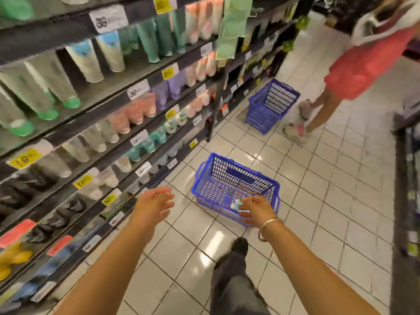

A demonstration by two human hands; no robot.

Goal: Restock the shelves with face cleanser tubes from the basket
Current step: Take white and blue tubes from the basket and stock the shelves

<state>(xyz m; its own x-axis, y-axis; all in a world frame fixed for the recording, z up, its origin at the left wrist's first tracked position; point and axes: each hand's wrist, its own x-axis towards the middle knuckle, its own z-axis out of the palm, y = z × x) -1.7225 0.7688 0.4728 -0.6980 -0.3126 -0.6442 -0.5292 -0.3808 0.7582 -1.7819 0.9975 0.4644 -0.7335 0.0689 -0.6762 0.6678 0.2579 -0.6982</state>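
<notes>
- The blue basket (236,185) sits on the white tile floor (318,201), close to the bottom of the shelves (95,123). Its walls are full of little holes, and it has a solid blue patch on the far wall.
- Down inside the basket is a small white and teal tube (236,204). It looks like a face cleanser tube, but it is blurry and the hand covers part of it.
- The right hand (255,209) reaches down into the basket with its fingers curled at the tube. I cannot tell if the grip is closed on the tube or only touching it. A shiny bangle (269,227) is on that wrist.
- The left hand (153,203) hangs in the air between the basket and the shelves. Its fingers are spread and loose, and it holds nothing.
- The shelves are packed with rows of tubes standing on their caps: green, white, teal, pink, purple and black ones. All of them are smeared, so no names can be read.
- Yellow and white price tags (169,72) stick to the shelf edges. One white tag low down seems to say "19". The rest is too fuzzy to read.
- A second blue basket (271,105) stands farther along the aisle, tipped up at an angle.
- Beside it stands another person in red (361,64), cut off at the top edge.
- A dark trouser leg and shoe (238,246) show at the bottom, between the two arms.
</notes>
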